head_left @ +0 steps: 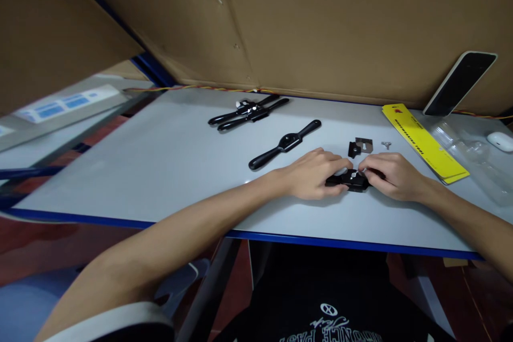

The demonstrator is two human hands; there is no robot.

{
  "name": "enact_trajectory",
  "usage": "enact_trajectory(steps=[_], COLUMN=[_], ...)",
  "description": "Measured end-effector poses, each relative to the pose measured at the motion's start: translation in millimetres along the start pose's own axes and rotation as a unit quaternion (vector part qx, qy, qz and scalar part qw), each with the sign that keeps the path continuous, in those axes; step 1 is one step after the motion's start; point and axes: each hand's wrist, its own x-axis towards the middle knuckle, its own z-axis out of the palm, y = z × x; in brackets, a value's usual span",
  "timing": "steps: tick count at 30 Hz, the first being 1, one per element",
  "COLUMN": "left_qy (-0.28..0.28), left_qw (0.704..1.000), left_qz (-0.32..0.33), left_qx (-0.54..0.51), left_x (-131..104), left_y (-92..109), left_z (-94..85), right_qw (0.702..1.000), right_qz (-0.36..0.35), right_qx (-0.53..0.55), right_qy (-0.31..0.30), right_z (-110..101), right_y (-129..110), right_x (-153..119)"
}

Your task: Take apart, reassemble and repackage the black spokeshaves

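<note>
A black spokeshave (356, 183) lies low over the near right part of the table, with a silver screw (353, 175) at its middle. My left hand (320, 173) is closed around its left handle, thumb and fingers on either side. At its right end, my right hand (390, 175) has its fingers curled in beside the screw; the exact fingertip contact is partly hidden. Just beyond my hands are a black cap plate (354, 149), a flat metal blade (364, 145) and a small silver thumbscrew (386, 145). Another spokeshave body (285, 143), without blade or cap, rests to the left.
Two spokeshaves with silver screws (249, 112) lie together farther back. On the right are yellow cards (425, 143), clear plastic packaging (476, 157), a phone (460, 84) leaning against the cardboard wall (320, 26), and a white earphone case (500, 141). A blue edge (320, 240) borders the table.
</note>
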Motion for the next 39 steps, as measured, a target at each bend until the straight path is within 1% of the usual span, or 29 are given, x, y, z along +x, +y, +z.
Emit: enact_trajectory(steps=[6,10,13,18,23,28,30,31,34,36,39], left_qy=[0.006,-0.012,-0.023,-0.026,-0.046,-0.043,-0.035,-0.03,-0.017,-0.008,0.0], left_qw=[0.999,0.998,0.997,0.998,0.997,0.998,0.999,0.999,1.0,0.999,0.999], left_qz=[0.03,0.008,-0.011,-0.007,-0.019,-0.01,-0.006,-0.006,-0.015,-0.026,-0.037], left_qx=[0.013,0.062,0.077,0.062,0.065,0.055,0.041,0.035,0.021,0.022,0.022], left_x=[-0.1,0.7,0.9,0.3,0.7,0.9,1.0,1.0,0.7,0.3,0.1], left_y=[0.8,2.8,2.0,-2.6,-3.6,-5.1,-6.0,-6.2,-5.6,-4.3,-2.2], left_z=[-0.1,-3.6,-6.3,-7.6,-8.1,-7.6,-7.4,-7.3,-7.4,-7.3,-6.7], right_qw=[0.997,0.993,0.994,0.992,0.974,0.963,0.967,0.973,0.992,0.995,0.994], right_qz=[0.012,0.048,0.065,0.085,0.126,0.149,0.143,0.136,0.109,0.096,0.07], right_qx=[-0.07,-0.075,-0.04,0.033,0.162,0.21,0.197,0.174,0.062,-0.001,-0.063], right_qy=[-0.044,-0.073,-0.077,-0.083,-0.096,-0.085,-0.078,-0.069,-0.021,0.016,0.059], right_z=[-3.4,-4.8,-3.1,-5.3,-13.2,-12.2,-9.8,-8.4,-3.8,-0.3,5.6], right_y=[-5.7,-10.5,-10.0,-3.9,0.4,1.5,2.0,2.1,-0.2,-4.0,-10.9], right_x=[-1.6,-1.3,-0.7,1.6,6.3,7.5,6.0,5.1,3.2,3.4,5.7])
